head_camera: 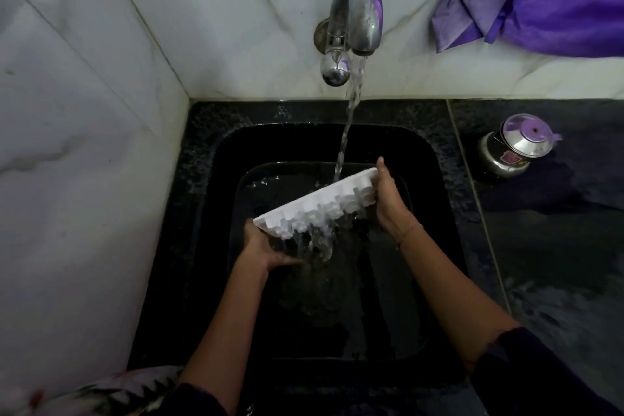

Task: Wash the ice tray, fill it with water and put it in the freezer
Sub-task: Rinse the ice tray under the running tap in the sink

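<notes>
White plastic ice tray (317,204) held over black stone sink (209,132), tilted, cavities facing away from camera. Left hand (270,248) curled round lower left end; right hand (388,199) clamped on raised right end. Stream from chrome wall tap (358,10) strikes tray's far side; water spills off lower edge. Steel pot with purple lid (513,149) on counter, right.

Wet black counter (557,267), lidded steel pot (513,150) upon it

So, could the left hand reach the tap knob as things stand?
Probably yes: nothing stands between the left hand and the knob, though it must first release the tray.
</notes>
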A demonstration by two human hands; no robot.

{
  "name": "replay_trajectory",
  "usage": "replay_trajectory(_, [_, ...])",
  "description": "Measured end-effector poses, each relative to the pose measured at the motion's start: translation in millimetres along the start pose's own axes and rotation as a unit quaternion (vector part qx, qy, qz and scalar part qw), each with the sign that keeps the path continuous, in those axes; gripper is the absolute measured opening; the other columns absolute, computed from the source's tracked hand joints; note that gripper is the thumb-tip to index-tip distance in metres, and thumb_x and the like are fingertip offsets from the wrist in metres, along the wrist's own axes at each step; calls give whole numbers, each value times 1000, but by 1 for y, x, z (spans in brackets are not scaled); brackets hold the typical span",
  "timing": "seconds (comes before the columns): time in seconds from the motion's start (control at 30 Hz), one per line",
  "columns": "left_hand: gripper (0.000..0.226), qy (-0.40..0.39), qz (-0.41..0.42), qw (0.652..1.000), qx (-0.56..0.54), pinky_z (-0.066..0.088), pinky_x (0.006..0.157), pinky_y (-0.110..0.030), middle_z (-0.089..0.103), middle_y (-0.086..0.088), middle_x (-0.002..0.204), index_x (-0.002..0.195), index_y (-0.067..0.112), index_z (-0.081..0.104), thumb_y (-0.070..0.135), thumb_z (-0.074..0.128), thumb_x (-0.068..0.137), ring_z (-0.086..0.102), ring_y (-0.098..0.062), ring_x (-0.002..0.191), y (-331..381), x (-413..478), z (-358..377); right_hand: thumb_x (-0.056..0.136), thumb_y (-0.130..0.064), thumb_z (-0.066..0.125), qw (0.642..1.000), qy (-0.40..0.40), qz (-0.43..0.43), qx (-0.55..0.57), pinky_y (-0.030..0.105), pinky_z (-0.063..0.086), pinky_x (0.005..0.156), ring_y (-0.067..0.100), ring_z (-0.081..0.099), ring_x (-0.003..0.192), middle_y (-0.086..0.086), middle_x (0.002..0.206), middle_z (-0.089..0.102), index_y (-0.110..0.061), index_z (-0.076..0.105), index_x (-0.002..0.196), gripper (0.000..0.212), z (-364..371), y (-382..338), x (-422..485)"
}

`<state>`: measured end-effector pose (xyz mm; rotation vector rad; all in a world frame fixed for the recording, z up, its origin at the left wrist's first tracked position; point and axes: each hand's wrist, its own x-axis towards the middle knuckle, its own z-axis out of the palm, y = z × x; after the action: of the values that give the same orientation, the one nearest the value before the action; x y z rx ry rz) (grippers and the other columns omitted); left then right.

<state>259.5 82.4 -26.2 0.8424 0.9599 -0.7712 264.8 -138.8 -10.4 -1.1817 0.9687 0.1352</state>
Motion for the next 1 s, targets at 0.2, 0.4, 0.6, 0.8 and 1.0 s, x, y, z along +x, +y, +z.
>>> replay_trajectory(0.2, [46, -69, 69, 992, -77, 50, 62, -66, 56, -29, 108, 117, -5, 47, 20, 29, 83, 55, -46, 93, 10, -3, -4, 89, 3, 32, 991, -70, 22, 108, 27, 40, 58, 20, 47, 71, 10, 85, 47, -12, 47, 109, 28, -19, 3, 5])
replay_trajectory(0.4, [68, -78, 111, 991, -5, 56, 63, -59, 58, -23, 122, 128, 10, 51, 5, 36, 62, 56, -44, 105, 20, -6, -9, 89, 6, 48, 982, -150, -38, -109, 33, 56, 74, 27, 63, 94, 17, 119, 58, -7, 42, 132, 45, -34, 6, 8])
replay_trajectory(0.6, [46, -91, 140, 985, 45, 58, 69, -43, 70, -13, 107, 111, 16, 61, 45, 27, 101, 69, -30, 89, 22, -4, 1, 89, 7, 46, 965, -154, -126, -168, 40, 47, 96, 28, 53, 116, 12, 135, 50, -16, 39, 139, 56, -35, -8, 4])
replay_trajectory(0.8, [57, -29, 225, 969, 97, 57, 78, -43, 61, -10, 129, 136, 20, 49, 57, 33, 96, 63, -29, 110, 16, 17, 13, 98, -35, 41, 790, 44, -353, -500, 30, 21, 112, 23, 24, 140, 11, 155, 21, -8, 14, 149, 63, -22, -9, -6])
replay_trajectory(1.0, [57, -30, 249, 965, 72, 50, 92, -56, 63, -8, 126, 135, 23, 48, 58, 39, 93, 63, -30, 110, 11, 18, 22, 90, -48, 12, 609, 134, -419, -660, 48, 2, 116, 30, 5, 145, 20, 156, 8, 2, 14, 147, 75, 1, -5, -11])
